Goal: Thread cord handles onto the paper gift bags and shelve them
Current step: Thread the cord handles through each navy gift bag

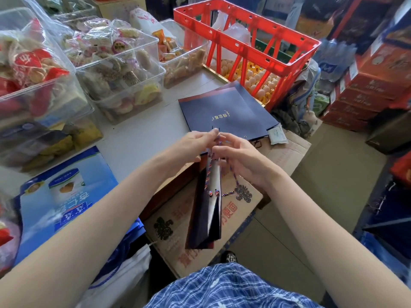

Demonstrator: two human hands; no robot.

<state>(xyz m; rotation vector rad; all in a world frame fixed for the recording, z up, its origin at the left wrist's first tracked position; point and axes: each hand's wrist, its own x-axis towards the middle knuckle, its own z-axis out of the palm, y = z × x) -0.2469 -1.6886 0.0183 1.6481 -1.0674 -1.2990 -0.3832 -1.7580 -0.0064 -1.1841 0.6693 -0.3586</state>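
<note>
Fingers [214, 132] of the left hand [191, 145] pinch the cord [231, 174] at its top; the right hand [240, 161] curls loosely round it. A folded bag [204, 218] hangs from the cord, below the hands, over a carton [178, 236]. More bags [231, 110] lie flat on the tabletop [142, 134].

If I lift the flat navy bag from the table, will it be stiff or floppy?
The navy bag lies folded flat with crisp edges, so probably light and fairly stiff, though it may bend. Its surface looks smooth, perhaps slippery.
</note>
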